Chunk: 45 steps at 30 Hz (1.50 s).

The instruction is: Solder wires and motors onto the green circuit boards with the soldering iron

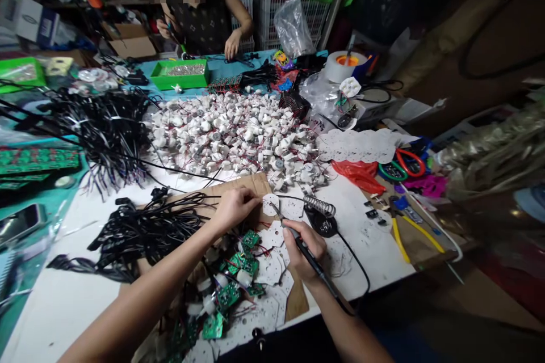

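- Soldering is the step we judge to be in hand: at the centre of the frame our right hand [303, 248] is closed around the black handle of a soldering iron [298, 241], held like a pen, with its tip reaching up-left toward a small white disc [269, 204].
- Our left hand [233, 207] sits just left of that disc, fingers pinched shut on what looks like a thin black wire [200, 198] pressed at the disc's edge; the exact contact point is too small to tell.
- The disc lies on a brown cardboard sheet [255, 184] at mid-frame, with the coiled iron stand [320, 207] just to its right.
- Below our hands, green circuit boards [238, 272] lie among more white discs; a bundle of black wires [145, 232] spreads at lower left.
- Above, a big heap of white parts with red leads [234, 136] fills the upper middle.
- At the top of the frame another person works near a green tray [185, 74].
- We judge the next move calls for a steady tip on the joint and a firm pinch so the wire does not slip.
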{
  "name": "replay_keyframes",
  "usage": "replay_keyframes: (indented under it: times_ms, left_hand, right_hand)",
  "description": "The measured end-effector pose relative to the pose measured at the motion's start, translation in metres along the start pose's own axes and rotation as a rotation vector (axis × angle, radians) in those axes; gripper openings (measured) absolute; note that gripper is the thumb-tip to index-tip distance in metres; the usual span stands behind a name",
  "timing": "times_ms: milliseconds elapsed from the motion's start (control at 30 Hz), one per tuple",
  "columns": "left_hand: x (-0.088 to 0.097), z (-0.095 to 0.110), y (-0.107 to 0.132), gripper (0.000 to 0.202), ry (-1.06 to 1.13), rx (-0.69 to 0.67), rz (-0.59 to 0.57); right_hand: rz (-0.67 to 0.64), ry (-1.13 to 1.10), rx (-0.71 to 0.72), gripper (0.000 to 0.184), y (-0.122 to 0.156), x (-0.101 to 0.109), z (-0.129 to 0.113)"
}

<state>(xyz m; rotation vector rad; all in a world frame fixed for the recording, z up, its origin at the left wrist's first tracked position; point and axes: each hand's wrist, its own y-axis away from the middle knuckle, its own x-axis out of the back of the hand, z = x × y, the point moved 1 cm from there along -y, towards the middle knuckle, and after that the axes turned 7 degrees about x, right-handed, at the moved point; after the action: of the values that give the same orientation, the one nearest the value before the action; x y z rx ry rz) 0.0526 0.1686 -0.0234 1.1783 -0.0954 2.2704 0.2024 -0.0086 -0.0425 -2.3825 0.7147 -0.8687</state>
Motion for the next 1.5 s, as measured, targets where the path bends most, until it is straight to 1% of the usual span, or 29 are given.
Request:
replay_keyframes:
  times_ms: [233,467,600,900,1033,1167,1233,1300,1400,1500]
  left_hand:
    - [-0.005,-0.003,-0.001,0.011,-0.047,0.010,-0.022]
    - [-0.006,-0.001,0.000,0.012,-0.116,0.007,-0.008]
    - [-0.005,0.004,0.000,0.013,-0.149,0.026,-0.023]
    - [-0.006,0.005,-0.001,0.013,-0.156,0.039,-0.030]
    - [-0.007,0.005,-0.001,0.014,-0.168,0.045,-0.032]
    - [-0.006,0.007,-0.001,0.014,-0.178,0.058,-0.034]
    - [-0.006,0.008,-0.001,0.015,-0.184,0.061,-0.037]
    - [-0.005,0.009,-0.001,0.015,-0.195,0.067,-0.043]
    - [-0.005,0.010,-0.001,0.014,-0.207,0.072,-0.045]
    - [-0.005,0.007,-0.001,0.012,-0.174,0.053,-0.044]
  right_hand:
    - [-0.025,-0.030,-0.015,0.018,0.004,-0.004,0.000]
    - [-0.055,-0.020,-0.009,0.019,0.002,-0.006,-0.002]
    - [-0.071,-0.017,0.000,0.017,0.000,-0.007,-0.001]
    - [-0.100,-0.013,0.008,0.018,0.002,-0.009,0.001]
    - [-0.140,-0.004,0.067,0.020,0.002,-0.009,0.001]
    - [-0.161,0.015,0.189,0.023,0.001,-0.012,0.003]
    - [-0.160,0.018,0.227,0.025,0.001,-0.012,0.003]
    - [-0.157,0.008,0.218,0.025,0.001,-0.012,0.003]
    - [-0.135,-0.014,0.168,0.027,0.002,-0.008,0.002]
    - [-0.102,-0.013,0.129,0.026,0.002,-0.004,0.000]
